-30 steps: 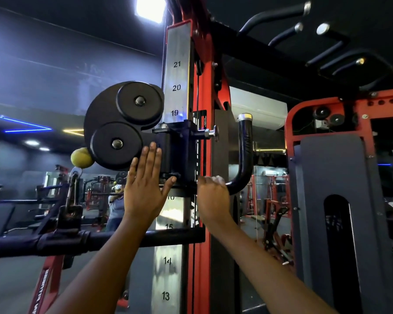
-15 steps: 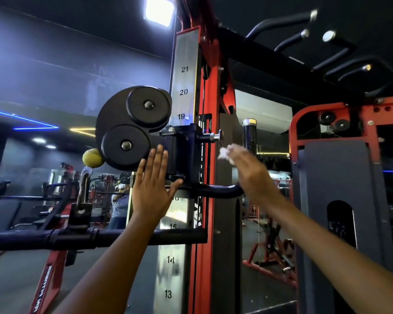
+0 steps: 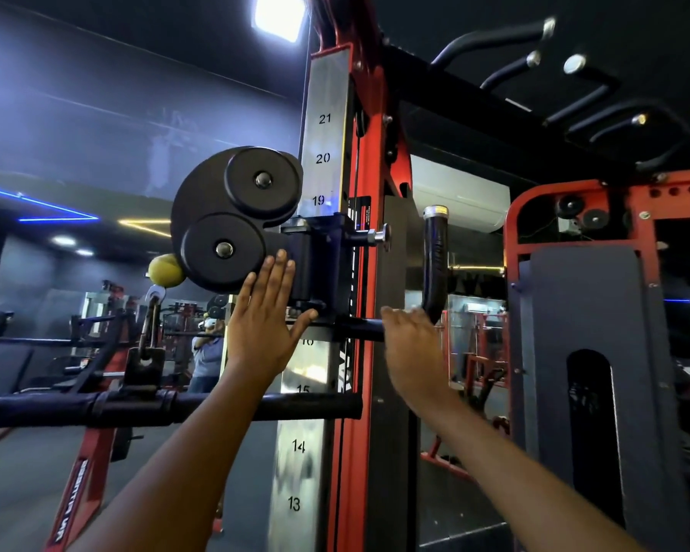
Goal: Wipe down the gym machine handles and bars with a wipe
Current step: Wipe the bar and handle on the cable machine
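Right hand (image 3: 411, 348) laid over the bend of the black J-shaped handle (image 3: 434, 268), where the horizontal stem leaving the carriage turns up into the vertical grip. The hand is seen from the back; its fingers reach over the bar and away from the camera, so whether they wrap it cannot be told. No wipe is visible; if one is in play it lies hidden under this palm, and that is inference only.

Left hand (image 3: 265, 320) flat, fingers straight and together, thumb spread, pressed against the black pulley carriage (image 3: 319, 264) just below the twin pulley housing (image 3: 232, 221). It holds nothing and appears to steady the carriage.

The carriage sits on the numbered steel upright (image 3: 323, 153) of the red frame (image 3: 369, 392), near mark 19. A yellow ball stop (image 3: 164, 269) shows at the housing's left edge.

Progress, as a judgement: work is centred on the lower bend of the handle. The upright grip up to its chrome end cap (image 3: 436, 212) is bare of the hand, and nothing shows whether it is clean. The long black bar (image 3: 168, 406) crossing below the forearms and the overhead pull-up grips (image 3: 494, 37) are not being touched; these, and the neighbouring machine to the right, probably remain.
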Tool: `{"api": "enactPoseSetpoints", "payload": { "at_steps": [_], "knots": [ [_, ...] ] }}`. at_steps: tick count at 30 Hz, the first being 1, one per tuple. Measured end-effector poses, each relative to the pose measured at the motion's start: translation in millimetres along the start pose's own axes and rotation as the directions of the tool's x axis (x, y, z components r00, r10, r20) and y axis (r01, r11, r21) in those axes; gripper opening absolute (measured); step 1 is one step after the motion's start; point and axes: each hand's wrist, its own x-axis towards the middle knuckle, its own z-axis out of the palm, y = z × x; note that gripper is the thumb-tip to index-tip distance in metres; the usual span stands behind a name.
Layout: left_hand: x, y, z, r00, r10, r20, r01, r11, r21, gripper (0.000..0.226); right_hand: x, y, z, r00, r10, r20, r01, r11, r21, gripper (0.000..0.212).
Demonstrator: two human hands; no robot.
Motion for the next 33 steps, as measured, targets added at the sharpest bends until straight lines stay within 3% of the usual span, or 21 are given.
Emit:
{"api": "enactPoseSetpoints", "payload": {
  "at_steps": [2, 4, 6, 8, 10, 12, 14, 16, 19, 23, 26, 28, 29, 31, 33],
  "knots": [
    [1.1, 1.0, -1.5, 1.0, 0.002, 0.008, -0.002, 1.0, -0.004, 0.077, 10.9, -27.1, 8.0, 0.996, 0.081, 0.023, -0.083, 0.989, 0.12, 0.021],
    [0.3, 2.4, -1.3, 1.0, -0.009, 0.001, 0.009, 1.0, -0.003, 0.077, 18.6, -37.6, 20.9, 0.998, 0.018, 0.067, -0.032, 0.977, 0.213, 0.029],
    [0.1, 4.5, -0.8, 0.999, -0.032, -0.011, 0.033, 0.999, 0.022, 0.076, 13.5, -27.6, 30.0, 0.975, -0.209, 0.075, 0.198, 0.972, 0.128, 0.044],
    [-0.2, 6.5, -1.8, 0.999, -0.052, -0.013, 0.053, 0.997, 0.051, 0.074, -2.9, -1.0, 22.5, 0.876, -0.47, 0.105, 0.475, 0.88, -0.023, 0.052],
    [-1.0, 7.6, -4.4, 0.999, -0.05, -0.01, 0.05, 0.998, 0.036, 0.072, -27.5, 30.0, 14.0, 0.815, -0.565, 0.128, 0.571, 0.821, -0.005, 0.051],
    [-1.5, 8.9, -4.6, 0.999, -0.046, 0.006, 0.046, 0.999, 0.025, 0.074, -50.9, 54.4, 3.3, 0.902, -0.432, -0.003, 0.427, 0.891, 0.152, 0.047],
    [-2.2, 11.4, -1.9, 0.998, -0.061, -0.01, 0.061, 0.998, 0.023, 0.074, -48.2, 64.0, -8.3, 0.968, -0.14, -0.21, 0.2, 0.933, 0.299, 0.037],
    [-2.1, 14.1, 0.0, 0.996, -0.085, -0.007, 0.086, 0.996, 0.005, 0.076, -11.1, 63.0, -20.2, 0.918, 0.211, -0.335, -0.029, 0.88, 0.473, 0.034],
    [-2.4, 13.5, -2.0, 0.997, -0.078, 0.02, 0.078, 0.997, -0.017, 0.076, 64.2, 65.4, -34.1, 0.781, 0.574, -0.246, -0.311, 0.699, 0.644, 0.043],
    [-5.1, 11.4, -3.2, 0.998, -0.063, 0.023, 0.063, 0.998, -0.014, 0.078, 100.2, 60.3, -29.1, 0.8, 0.599, 0.038, -0.447, 0.552, 0.704, 0.049],
    [-8.9, 15.3, -3.1, 0.996, -0.087, 0.032, 0.088, 0.995, -0.043, 0.08, 62.6, 35.6, -22.6, 0.692, 0.719, 0.066, -0.5, 0.411, 0.762, 0.048],
    [-10.0, 18.6, -3.0, 0.994, -0.104, 0.031, 0.106, 0.993, -0.053, 0.08, 30.8, 18.5, -14.6, 0.579, 0.811, 0.077, -0.537, 0.309, 0.785, 0.049],
    [-10.2, 19.5, -2.8, 0.994, -0.108, 0.034, 0.11, 0.992, -0.063, 0.08, 15.9, 6.0, -11.9, 0.496, 0.859, 0.129, -0.563, 0.205, 0.801, 0.048],
    [-10.8, 19.6, -0.1, 0.993, -0.109, 0.039, 0.112, 0.991, -0.078, 0.08, 0.0, -26.3, -7.9, 0.288, 0.884, 0.369, -0.561, -0.156, 0.813, 0.041],
    [-12.0, 17.1, 4.1, 0.995, -0.095, 0.018, 0.096, 0.993, -0.062, 0.079, 1.8, -59.0, 0.4, 0.136, 0.764, 0.631, -0.454, -0.518, 0.725, 0.033]
  ]
}}
